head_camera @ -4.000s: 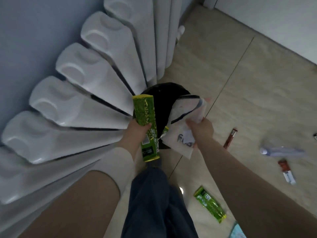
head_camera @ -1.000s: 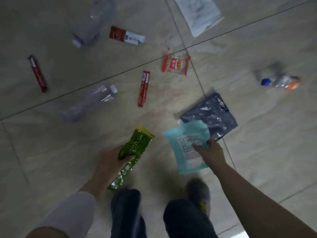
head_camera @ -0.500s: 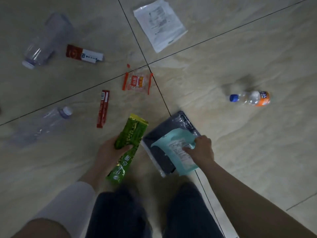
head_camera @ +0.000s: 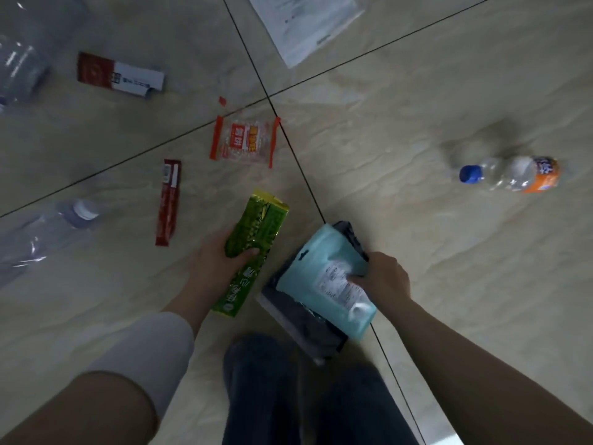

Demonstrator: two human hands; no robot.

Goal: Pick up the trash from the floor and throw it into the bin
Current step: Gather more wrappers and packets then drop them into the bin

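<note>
the floor (head_camera: 401, 130) is pale beige stone-look tile crossed by thin dark grout lines. on it lie a white printed plastic pouch (head_camera: 305, 24) at the top, a flat red-and-white carton (head_camera: 120, 77), a clear crumpled plastic bottle (head_camera: 19, 62) at the left edge, an orange-edged clear snack packet (head_camera: 244, 141) and a long dark red sachet (head_camera: 169, 202). a second clear bottle with a white cap (head_camera: 41, 232) lies at the left, and a small clear bottle with a blue cap and orange label (head_camera: 510, 175) lies well apart at the right.
</note>
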